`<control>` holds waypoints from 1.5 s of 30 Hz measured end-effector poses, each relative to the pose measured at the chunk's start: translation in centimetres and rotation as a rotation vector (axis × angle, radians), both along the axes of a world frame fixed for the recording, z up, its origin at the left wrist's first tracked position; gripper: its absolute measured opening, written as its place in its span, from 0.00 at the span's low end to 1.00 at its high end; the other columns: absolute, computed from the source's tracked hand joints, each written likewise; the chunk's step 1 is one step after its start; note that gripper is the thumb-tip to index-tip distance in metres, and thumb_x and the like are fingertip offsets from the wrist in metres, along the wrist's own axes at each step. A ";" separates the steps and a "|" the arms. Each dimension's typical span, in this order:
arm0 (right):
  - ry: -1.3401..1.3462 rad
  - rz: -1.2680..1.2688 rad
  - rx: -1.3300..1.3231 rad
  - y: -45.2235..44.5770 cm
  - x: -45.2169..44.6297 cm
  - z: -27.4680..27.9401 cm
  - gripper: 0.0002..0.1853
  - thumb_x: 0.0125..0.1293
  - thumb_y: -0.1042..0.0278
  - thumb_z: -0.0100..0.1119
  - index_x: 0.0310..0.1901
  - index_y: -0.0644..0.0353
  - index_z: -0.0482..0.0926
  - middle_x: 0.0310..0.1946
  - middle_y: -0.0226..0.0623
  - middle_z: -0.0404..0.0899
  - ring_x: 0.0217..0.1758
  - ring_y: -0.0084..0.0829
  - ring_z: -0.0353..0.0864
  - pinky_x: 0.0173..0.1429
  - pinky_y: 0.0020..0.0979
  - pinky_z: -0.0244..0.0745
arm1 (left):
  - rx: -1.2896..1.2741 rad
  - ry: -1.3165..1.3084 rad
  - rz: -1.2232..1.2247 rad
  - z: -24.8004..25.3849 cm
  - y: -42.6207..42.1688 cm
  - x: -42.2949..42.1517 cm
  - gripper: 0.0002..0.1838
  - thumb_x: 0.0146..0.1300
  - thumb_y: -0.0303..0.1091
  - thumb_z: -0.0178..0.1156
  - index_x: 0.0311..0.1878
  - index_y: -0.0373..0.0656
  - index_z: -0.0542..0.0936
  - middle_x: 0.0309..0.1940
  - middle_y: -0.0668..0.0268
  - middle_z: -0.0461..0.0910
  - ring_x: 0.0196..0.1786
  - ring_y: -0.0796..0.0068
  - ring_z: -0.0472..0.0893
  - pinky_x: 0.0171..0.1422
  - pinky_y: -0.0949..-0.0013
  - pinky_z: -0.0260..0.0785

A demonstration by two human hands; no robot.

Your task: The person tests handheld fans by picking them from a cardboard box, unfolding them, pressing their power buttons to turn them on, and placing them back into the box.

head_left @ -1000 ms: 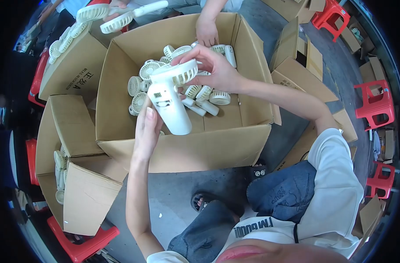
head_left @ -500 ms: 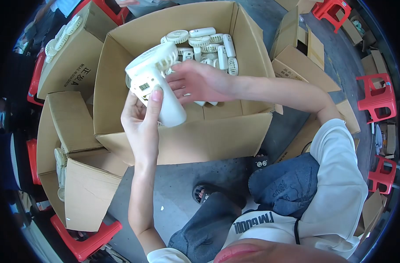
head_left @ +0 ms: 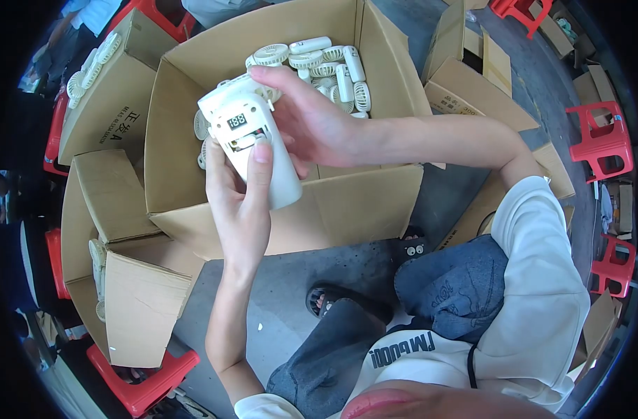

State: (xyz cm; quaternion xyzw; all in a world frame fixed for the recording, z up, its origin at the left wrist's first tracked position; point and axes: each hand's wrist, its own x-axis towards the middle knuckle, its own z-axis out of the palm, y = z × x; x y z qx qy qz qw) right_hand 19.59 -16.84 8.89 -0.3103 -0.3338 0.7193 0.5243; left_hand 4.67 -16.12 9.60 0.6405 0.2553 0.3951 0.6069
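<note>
A white handheld fan (head_left: pixel 280 171) is held up over the near side of a large open carton (head_left: pixel 291 237). Its small dark display shows lit digits, and below it is an opening or recess with a small part in it. My left hand (head_left: pixel 238 209) is closed round the handle from the left, thumb lying on the front just under that recess. At the fan's head, my right hand (head_left: pixel 322 126) grips from the right: the thumb rests on top, while the other fingers are partly hidden behind the fan. Several more white fans (head_left: pixel 326 66) lie piled inside the carton.
Another open carton (head_left: pixel 141 300) stands at left with fans inside. Fans also rest on a carton (head_left: pixel 109 105) at upper left. More cartons (head_left: pixel 473 98) and red stools (head_left: pixel 602 140) are to the right. A red stool (head_left: pixel 144 384) sits at lower left.
My right hand has closed onto the fan's head, where it was loosely beside it before. The fan has turned so its display and recess face the camera more.
</note>
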 end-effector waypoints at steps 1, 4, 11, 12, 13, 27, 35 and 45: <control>0.001 -0.001 0.002 -0.1 0.0 0.2 0.37 0.63 0.26 0.38 0.40 0.59 0.76 0.13 0.24 0.59 0.17 0.21 0.63 0.17 0.21 0.64 | -0.012 -0.002 -0.018 0.1 0.0 0.0 0.17 0.73 0.35 0.51 0.58 0.36 0.64 0.40 0.61 0.80 0.33 0.76 0.81 0.37 0.75 0.74; 0.008 -0.062 0.004 -0.3 -0.2 0.8 0.36 0.64 0.29 0.39 0.42 0.60 0.76 0.15 0.25 0.63 0.19 0.20 0.69 0.15 0.22 0.66 | -0.028 -0.004 -0.041 0.2 -0.1 0.0 0.17 0.73 0.36 0.51 0.58 0.36 0.65 0.40 0.61 0.80 0.33 0.75 0.81 0.37 0.75 0.74; 0.002 -0.099 0.112 0.9 -0.1 -0.8 0.33 0.68 0.37 0.39 0.55 0.62 0.72 0.38 0.35 0.80 0.38 0.24 0.80 0.30 0.24 0.75 | -0.051 -0.007 -0.063 0.1 -0.2 -0.1 0.17 0.73 0.37 0.50 0.57 0.35 0.66 0.40 0.60 0.80 0.32 0.75 0.81 0.37 0.75 0.74; -0.008 -0.118 0.134 1.0 0.0 -1.0 0.33 0.69 0.39 0.38 0.58 0.62 0.70 0.44 0.38 0.81 0.42 0.25 0.80 0.34 0.25 0.77 | -0.071 -0.019 -0.070 0.1 -0.3 -0.1 0.17 0.73 0.37 0.51 0.58 0.35 0.66 0.40 0.60 0.80 0.32 0.75 0.81 0.37 0.74 0.74; -0.007 -0.115 0.133 1.1 0.2 -1.0 0.33 0.69 0.39 0.38 0.58 0.62 0.70 0.44 0.38 0.81 0.42 0.25 0.80 0.34 0.25 0.77 | -0.092 -0.033 -0.076 0.2 -0.4 -0.1 0.18 0.73 0.37 0.51 0.58 0.35 0.66 0.40 0.60 0.80 0.33 0.75 0.81 0.37 0.74 0.74; -0.238 -0.182 0.555 2.9 1.9 -0.3 0.26 0.69 0.58 0.46 0.61 0.69 0.65 0.54 0.48 0.76 0.53 0.32 0.79 0.59 0.32 0.74 | -0.060 0.048 -0.099 0.7 -0.4 -0.9 0.19 0.75 0.41 0.45 0.58 0.34 0.65 0.41 0.56 0.78 0.32 0.70 0.81 0.36 0.70 0.75; -0.413 -0.176 0.635 1.6 2.7 0.2 0.27 0.64 0.62 0.56 0.61 0.69 0.65 0.54 0.42 0.75 0.56 0.27 0.75 0.59 0.30 0.72 | -0.107 0.091 -0.105 -0.6 -0.5 -0.6 0.19 0.75 0.41 0.46 0.57 0.34 0.65 0.42 0.55 0.78 0.31 0.69 0.81 0.35 0.69 0.75; -0.363 -0.065 0.499 1.0 1.9 0.0 0.22 0.67 0.60 0.52 0.58 0.66 0.70 0.47 0.39 0.79 0.49 0.23 0.79 0.45 0.23 0.77 | -0.152 -0.085 -0.121 -1.7 -0.2 -0.1 0.15 0.75 0.37 0.46 0.54 0.34 0.66 0.40 0.56 0.79 0.32 0.71 0.82 0.36 0.70 0.76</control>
